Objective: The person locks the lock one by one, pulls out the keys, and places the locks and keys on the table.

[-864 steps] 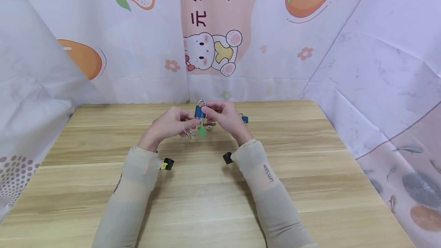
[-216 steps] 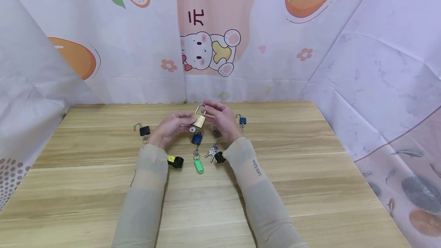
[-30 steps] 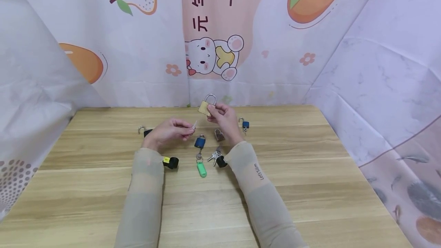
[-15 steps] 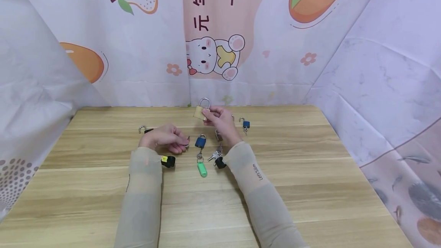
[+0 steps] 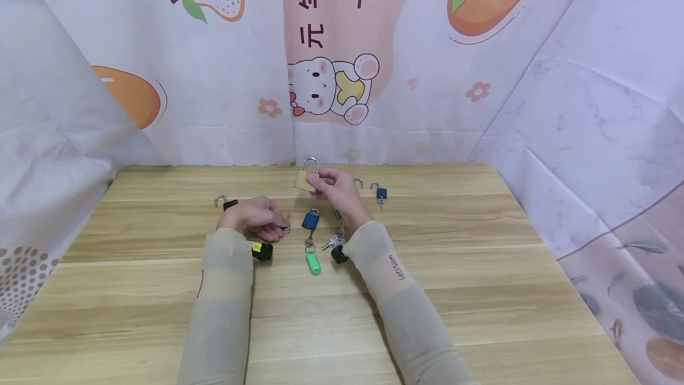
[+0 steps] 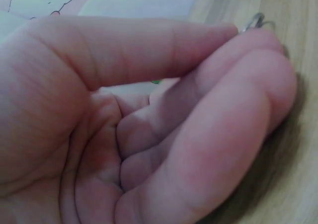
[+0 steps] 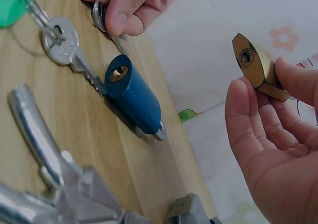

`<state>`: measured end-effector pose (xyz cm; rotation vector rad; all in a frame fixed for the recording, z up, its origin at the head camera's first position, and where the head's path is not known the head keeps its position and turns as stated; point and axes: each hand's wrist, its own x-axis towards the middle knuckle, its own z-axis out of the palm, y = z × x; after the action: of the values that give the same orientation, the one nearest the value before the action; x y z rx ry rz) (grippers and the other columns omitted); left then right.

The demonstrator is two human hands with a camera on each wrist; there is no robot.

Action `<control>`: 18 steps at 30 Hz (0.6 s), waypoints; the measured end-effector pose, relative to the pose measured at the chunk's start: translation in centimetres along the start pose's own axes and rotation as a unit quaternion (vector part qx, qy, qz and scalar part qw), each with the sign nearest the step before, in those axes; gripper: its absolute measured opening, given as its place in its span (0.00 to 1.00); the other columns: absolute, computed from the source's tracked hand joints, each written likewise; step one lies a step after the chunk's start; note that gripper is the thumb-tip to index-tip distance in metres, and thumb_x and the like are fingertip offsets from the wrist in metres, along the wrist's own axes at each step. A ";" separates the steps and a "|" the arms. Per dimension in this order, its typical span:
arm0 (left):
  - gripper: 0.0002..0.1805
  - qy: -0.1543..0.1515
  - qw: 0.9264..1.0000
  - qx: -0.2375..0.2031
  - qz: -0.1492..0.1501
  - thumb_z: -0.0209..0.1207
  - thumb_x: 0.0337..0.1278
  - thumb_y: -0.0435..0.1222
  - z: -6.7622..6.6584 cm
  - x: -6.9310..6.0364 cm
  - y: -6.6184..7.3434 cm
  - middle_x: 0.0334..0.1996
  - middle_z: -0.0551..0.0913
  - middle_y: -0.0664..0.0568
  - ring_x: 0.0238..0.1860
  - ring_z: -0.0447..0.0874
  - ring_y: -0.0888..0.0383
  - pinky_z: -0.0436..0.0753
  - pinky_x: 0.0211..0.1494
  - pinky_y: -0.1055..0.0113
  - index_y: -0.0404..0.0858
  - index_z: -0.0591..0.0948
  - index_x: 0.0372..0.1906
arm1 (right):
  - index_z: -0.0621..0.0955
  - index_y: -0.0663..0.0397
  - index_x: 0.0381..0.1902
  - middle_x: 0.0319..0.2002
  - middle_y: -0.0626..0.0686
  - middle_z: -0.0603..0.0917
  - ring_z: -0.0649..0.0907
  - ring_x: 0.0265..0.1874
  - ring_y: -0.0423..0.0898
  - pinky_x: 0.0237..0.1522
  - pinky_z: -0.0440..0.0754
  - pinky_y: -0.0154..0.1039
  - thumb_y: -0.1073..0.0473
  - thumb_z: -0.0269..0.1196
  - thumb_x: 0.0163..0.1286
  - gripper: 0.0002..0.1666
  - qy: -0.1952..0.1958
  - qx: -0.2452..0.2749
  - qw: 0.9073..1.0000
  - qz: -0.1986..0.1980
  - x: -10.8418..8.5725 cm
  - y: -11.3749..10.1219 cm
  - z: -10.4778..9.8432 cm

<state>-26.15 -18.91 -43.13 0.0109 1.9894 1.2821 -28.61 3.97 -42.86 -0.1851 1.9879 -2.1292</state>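
Note:
My right hand (image 5: pixel 342 192) holds a brass padlock (image 5: pixel 304 179) up over the back of the table, its shackle pointing upward. In the right wrist view the padlock's underside shows a bare keyhole, with thumb and fingers gripping the body. Down near the tabletop, my left hand (image 5: pixel 259 217) pinches a small key (image 5: pixel 288 223) between thumb and fingers; most of it is covered, and the left wrist view shows only a bit of metal (image 6: pixel 256 21) past the fingertips. A blue padlock (image 5: pixel 310 220) lies just right of that hand, with a key and green tag (image 5: pixel 313 263) below it.
A bunch of keys (image 5: pixel 335 241) lies by my right wrist. A black padlock (image 5: pixel 230 204) with raised shackle is partly behind my left hand. Another blue padlock (image 5: pixel 381 193), shackle open, lies at right. A further shackle (image 5: pixel 358 182) shows behind my right hand. Curtains border the table.
My left hand has come down to the tabletop with the key. My right hand has moved the brass padlock slightly left and down. Some seconds ago, both hands were at that padlock with the key beneath it.

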 end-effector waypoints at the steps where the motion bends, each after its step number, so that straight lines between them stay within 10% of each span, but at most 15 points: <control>1: 0.11 0.000 1.000 0.000 -0.002 0.63 0.68 0.35 0.0 0.0 0.0 0.25 0.86 0.48 0.22 0.84 0.62 0.85 0.27 0.72 0.29 0.85 0.38 | 0.80 0.65 0.55 0.52 0.68 0.84 0.83 0.49 0.70 0.52 0.85 0.51 0.58 0.67 0.72 0.20 -0.001 -0.001 1.000 0.001 0.0 0.0 0.0; 8: 0.12 0.011 1.000 -0.006 0.006 0.64 0.68 0.37 -0.1 -0.1 0.0 0.26 0.86 0.48 0.22 0.83 0.62 0.85 0.27 0.72 0.29 0.82 0.40 | 0.79 0.64 0.55 0.54 0.68 0.83 0.82 0.52 0.70 0.54 0.84 0.52 0.57 0.67 0.72 0.20 -0.012 -0.015 1.000 0.012 0.1 0.1 0.2; 18: 0.27 0.128 0.967 -0.097 0.196 0.65 0.68 0.42 -1.1 0.2 0.4 0.57 0.81 0.32 0.54 0.84 0.41 0.84 0.57 0.60 0.30 0.77 0.64 | 0.79 0.68 0.56 0.49 0.65 0.86 0.86 0.43 0.63 0.50 0.87 0.48 0.61 0.65 0.73 0.19 -0.017 -0.017 1.000 0.011 0.3 0.2 1.0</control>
<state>-27.05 -19.51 -42.71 0.1596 2.1381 1.8073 -28.64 2.88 -42.95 -0.2023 1.9988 -2.0650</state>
